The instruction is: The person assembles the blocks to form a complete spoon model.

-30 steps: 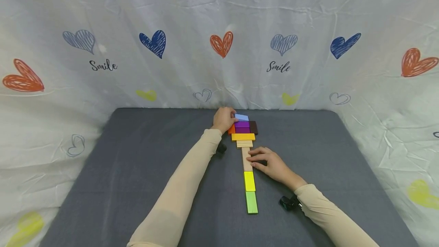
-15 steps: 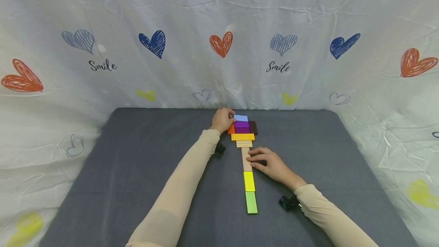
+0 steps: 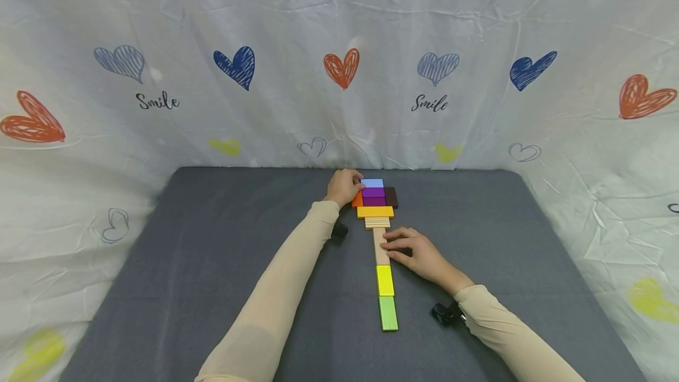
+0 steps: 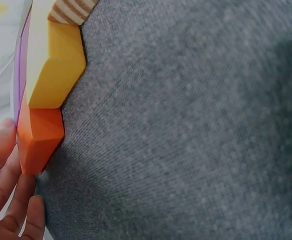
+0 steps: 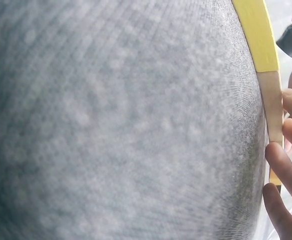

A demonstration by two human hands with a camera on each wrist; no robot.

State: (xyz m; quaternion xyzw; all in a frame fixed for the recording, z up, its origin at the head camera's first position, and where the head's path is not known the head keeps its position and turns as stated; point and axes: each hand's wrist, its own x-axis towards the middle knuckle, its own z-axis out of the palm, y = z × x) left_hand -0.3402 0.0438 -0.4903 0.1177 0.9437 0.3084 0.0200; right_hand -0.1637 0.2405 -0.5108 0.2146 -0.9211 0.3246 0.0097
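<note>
In the head view a row of coloured wooden blocks runs toward the person. My left hand (image 3: 343, 187) is at its far end, index finger and thumb pinching the left end of a light blue block (image 3: 373, 183). Against that block lie two purple blocks (image 3: 373, 197), flanked by an orange block (image 4: 41, 135) and a dark brown block (image 3: 391, 196). An orange-yellow block (image 3: 375, 212) and a striped wood piece (image 3: 377, 223) follow. My right hand (image 3: 421, 253) rests relaxed fingertips on the right side of a plain wood block (image 3: 379, 246).
Below the plain wood block lie a yellow block (image 3: 385, 280) and a light green block (image 3: 388, 313). The dark grey tabletop (image 3: 212, 264) ends at a white curtain (image 3: 286, 105) printed with hearts. A black wrist camera (image 3: 447, 313) sits by the right sleeve.
The light blue block has shifted slightly toward the person and straightened, now flush with the purple blocks. My left hand moved with it. The right hand has stayed put.
</note>
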